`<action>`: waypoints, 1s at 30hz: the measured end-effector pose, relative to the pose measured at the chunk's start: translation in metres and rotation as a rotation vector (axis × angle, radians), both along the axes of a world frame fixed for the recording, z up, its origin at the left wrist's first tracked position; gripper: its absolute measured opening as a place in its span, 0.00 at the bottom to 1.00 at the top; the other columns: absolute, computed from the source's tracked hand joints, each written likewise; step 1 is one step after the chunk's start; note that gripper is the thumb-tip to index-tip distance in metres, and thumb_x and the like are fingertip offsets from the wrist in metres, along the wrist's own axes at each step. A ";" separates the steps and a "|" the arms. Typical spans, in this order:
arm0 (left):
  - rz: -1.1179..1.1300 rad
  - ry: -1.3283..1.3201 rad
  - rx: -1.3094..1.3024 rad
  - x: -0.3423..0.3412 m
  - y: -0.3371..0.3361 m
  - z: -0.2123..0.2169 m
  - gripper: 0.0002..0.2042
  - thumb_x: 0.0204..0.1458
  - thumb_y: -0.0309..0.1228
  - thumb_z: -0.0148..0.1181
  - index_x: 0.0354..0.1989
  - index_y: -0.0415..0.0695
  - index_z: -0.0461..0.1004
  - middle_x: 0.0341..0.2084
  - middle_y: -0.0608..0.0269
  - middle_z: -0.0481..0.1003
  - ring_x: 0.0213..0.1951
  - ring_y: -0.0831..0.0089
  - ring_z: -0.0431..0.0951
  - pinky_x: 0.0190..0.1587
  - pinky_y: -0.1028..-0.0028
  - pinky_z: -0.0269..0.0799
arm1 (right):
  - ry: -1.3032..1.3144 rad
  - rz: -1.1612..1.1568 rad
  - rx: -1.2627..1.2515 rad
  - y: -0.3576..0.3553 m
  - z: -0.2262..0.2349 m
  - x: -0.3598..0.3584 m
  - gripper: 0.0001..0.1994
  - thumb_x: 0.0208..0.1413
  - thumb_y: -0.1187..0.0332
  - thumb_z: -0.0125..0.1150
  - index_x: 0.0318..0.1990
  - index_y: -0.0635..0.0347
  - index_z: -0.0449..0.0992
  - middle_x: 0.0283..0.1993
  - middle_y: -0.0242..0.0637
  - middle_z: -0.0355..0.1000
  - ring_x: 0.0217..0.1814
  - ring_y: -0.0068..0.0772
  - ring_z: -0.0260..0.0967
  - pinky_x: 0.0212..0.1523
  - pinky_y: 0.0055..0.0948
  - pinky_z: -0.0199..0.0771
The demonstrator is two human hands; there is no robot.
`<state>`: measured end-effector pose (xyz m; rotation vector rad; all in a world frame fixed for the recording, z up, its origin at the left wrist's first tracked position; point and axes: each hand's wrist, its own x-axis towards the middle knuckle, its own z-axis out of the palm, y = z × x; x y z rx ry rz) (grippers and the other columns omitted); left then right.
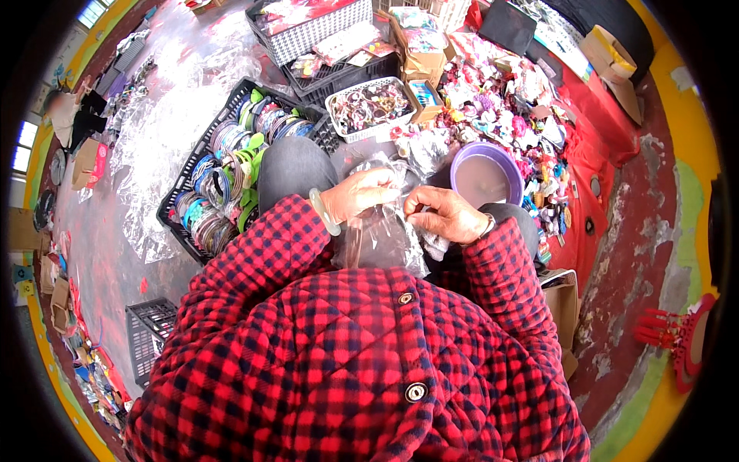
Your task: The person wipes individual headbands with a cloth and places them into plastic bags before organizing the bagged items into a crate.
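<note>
Pinching a clear plastic bag (382,235) above the lap, the left hand (360,192) and right hand (445,213) each grip its top edge. Just beyond sits a purple basin (485,173); a black crate of coloured hair bands (231,165) lies left, cardboard boxes (419,58) and a white basket (369,108) farther off.

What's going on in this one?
A seated person in a red checked jacket holds a clear plastic bag over their lap with both hands. The left hand grips the bag's top, and the right hand pinches its upper edge beside it. To the left sits a black crate of coloured hairbands; ahead are a purple bowl, a white basket and a heap of hair accessories on a red cloth.
</note>
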<state>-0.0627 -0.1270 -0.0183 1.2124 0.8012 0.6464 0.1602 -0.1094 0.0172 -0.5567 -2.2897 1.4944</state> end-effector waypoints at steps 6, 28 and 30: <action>-0.039 0.066 -0.089 0.007 0.002 0.008 0.10 0.53 0.34 0.52 0.30 0.40 0.71 0.23 0.72 0.69 0.28 0.84 0.67 0.32 0.81 0.62 | -0.037 0.048 -0.041 -0.001 -0.003 0.000 0.04 0.55 0.71 0.49 0.33 0.61 0.64 0.28 0.35 0.62 0.31 0.29 0.60 0.36 0.29 0.62; 0.543 0.013 -0.416 -0.028 -0.002 -0.007 0.08 0.52 0.32 0.53 0.26 0.42 0.70 0.21 0.68 0.70 0.23 0.82 0.71 0.24 0.81 0.70 | 0.111 -0.007 0.360 -0.034 -0.004 0.009 0.02 0.47 0.78 0.52 0.30 0.64 0.68 0.28 0.40 0.64 0.33 0.41 0.64 0.32 0.32 0.65; 0.446 0.021 -0.310 -0.017 -0.006 0.012 0.08 0.53 0.32 0.52 0.27 0.41 0.71 0.22 0.68 0.71 0.26 0.81 0.72 0.26 0.80 0.70 | 0.029 -0.222 -0.004 -0.034 -0.007 0.017 0.02 0.49 0.76 0.55 0.29 0.63 0.68 0.25 0.34 0.64 0.30 0.29 0.65 0.31 0.27 0.66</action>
